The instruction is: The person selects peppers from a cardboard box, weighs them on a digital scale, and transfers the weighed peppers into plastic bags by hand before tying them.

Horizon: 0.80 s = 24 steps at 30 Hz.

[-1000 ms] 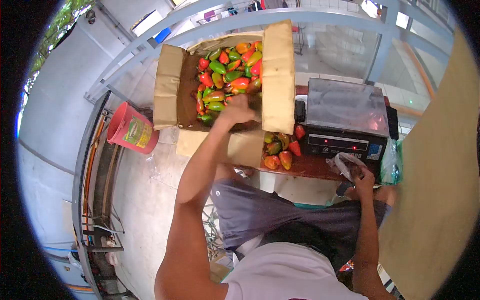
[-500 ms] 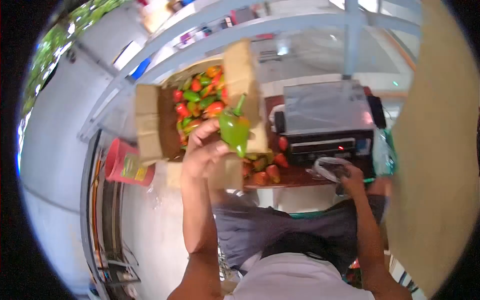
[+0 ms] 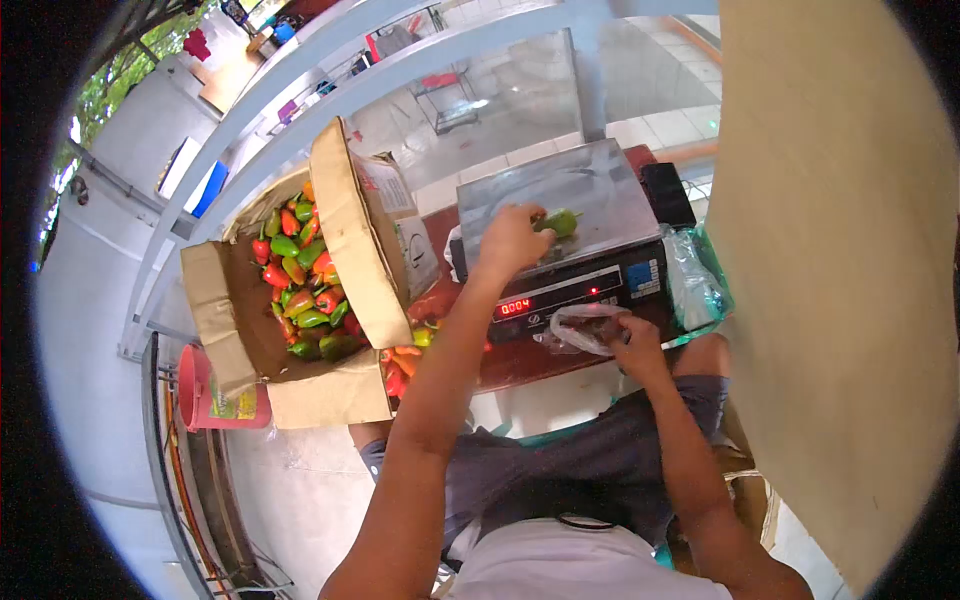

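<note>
My left hand [image 3: 515, 238] pinches a green pepper [image 3: 560, 223] at the surface of the metal scale platform [image 3: 600, 190]. Red digits glow on the front of the black scale [image 3: 570, 300]. Just below that display, my right hand [image 3: 633, 345] grips a clear plastic bag [image 3: 582, 328] whose mouth hangs open. Red, green and orange peppers [image 3: 300, 285] fill the lower part of an open cardboard box [image 3: 360, 240] on the left. Several loose peppers [image 3: 398, 372] lie beside the box, partly hidden behind my left forearm.
A pink bucket [image 3: 215, 400] stands on the floor at the left. Green and clear plastic bags [image 3: 700, 280] lie right of the scale, near a black object [image 3: 667, 193]. A large tan panel [image 3: 840, 250] rises on the right, and a blue-grey railing [image 3: 400, 70] runs behind.
My left hand has gone from the box to the scale, carrying the green pepper. My right hand still holds the bag. The view has turned toward the right.
</note>
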Motion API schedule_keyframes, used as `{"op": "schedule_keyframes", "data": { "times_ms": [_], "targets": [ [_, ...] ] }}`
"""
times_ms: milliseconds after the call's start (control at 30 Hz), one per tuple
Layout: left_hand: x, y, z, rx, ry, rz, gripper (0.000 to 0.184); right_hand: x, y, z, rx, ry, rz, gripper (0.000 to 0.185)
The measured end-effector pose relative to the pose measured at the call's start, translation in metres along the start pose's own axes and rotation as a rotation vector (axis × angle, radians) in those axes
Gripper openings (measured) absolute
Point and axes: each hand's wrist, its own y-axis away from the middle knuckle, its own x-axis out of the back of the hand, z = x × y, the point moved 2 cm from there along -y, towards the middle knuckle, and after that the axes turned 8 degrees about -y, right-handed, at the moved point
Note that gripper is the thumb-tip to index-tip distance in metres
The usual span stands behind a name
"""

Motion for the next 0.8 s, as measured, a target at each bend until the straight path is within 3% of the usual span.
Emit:
{"op": "schedule_keyframes", "data": {
  "times_ms": [133,233,300,400,433,467,500,567,633,700,800],
  "targets": [
    [-0.004,0.001,0.005,-0.02,-0.021,0.033,0.049,-0.005,-0.001,-0.012,-0.032,0.003,0.033,0.029],
    [0.012,0.022,0.021,0.03,-0.055,0.13,0.048,-0.01,-0.003,-0.003,0.147,-0.046,0.063,0.032],
    [0.027,0.045,0.028,-0.124,-0.048,0.327,0.044,-0.007,-0.004,-0.011,-0.12,-0.11,-0.057,0.04],
    [0.107,0.115,0.039,-0.391,0.323,0.247,0.034,-0.005,0.0,0.0,0.04,0.032,-0.014,0.039],
    [0.139,0.143,0.038,-0.244,0.482,0.142,0.025,-0.003,-0.001,0.003,0.026,0.015,-0.035,0.038],
    [0.156,0.159,0.014,-0.271,0.532,0.204,0.02,-0.003,-0.001,0.004,0.007,-0.003,-0.054,0.038],
    [0.188,0.179,0.0,-0.074,0.565,0.177,0.022,-0.003,0.0,0.006,-0.01,-0.021,-0.072,0.038],
    [0.215,0.189,-0.084,-0.049,0.55,0.34,0.03,-0.004,0.001,0.008,-0.024,-0.028,-0.071,0.037],
    [0.224,0.195,-0.164,0.092,0.228,0.124,0.033,-0.008,0.0,-0.004,-0.015,-0.001,-0.071,0.036],
    [0.2,0.201,-0.223,-0.07,-0.071,-0.176,0.044,-0.008,0.0,-0.029,0.009,0.065,-0.074,0.036],
    [0.167,0.208,-0.264,-0.011,-0.324,-0.335,0.054,-0.013,-0.005,-0.013,0.036,0.098,-0.123,0.036]
  ]
}}
